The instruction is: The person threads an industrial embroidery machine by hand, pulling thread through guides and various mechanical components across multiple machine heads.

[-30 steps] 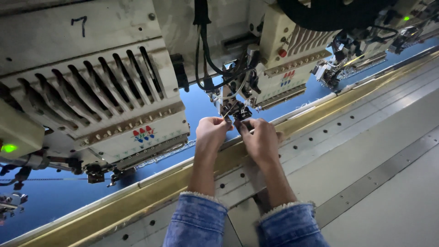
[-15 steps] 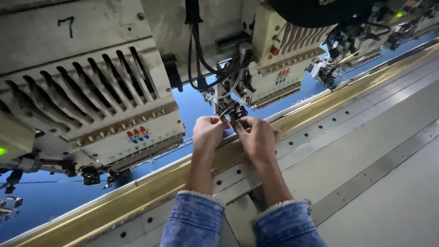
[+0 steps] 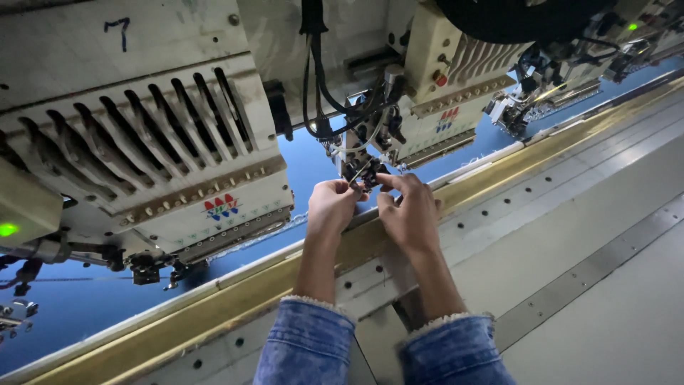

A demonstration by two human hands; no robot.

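Both arms reach forward in denim sleeves, left hand (image 3: 331, 207) and right hand (image 3: 410, 214) pinching the small needle assembly (image 3: 358, 171) under the embroidery head (image 3: 427, 93), above blue fabric (image 3: 306, 160), red-and-blue emblem sticker (image 3: 222, 207) left, green lamp (image 3: 8, 229) far left.

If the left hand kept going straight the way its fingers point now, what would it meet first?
The left hand points up toward the small dark needle assembly hanging between the two embroidery heads. Its fingers seem to be already at that part, so it would meet that first, though depth is hard to judge.

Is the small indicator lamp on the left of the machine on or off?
On: the indicator lamp glows bright green against its pale housing.
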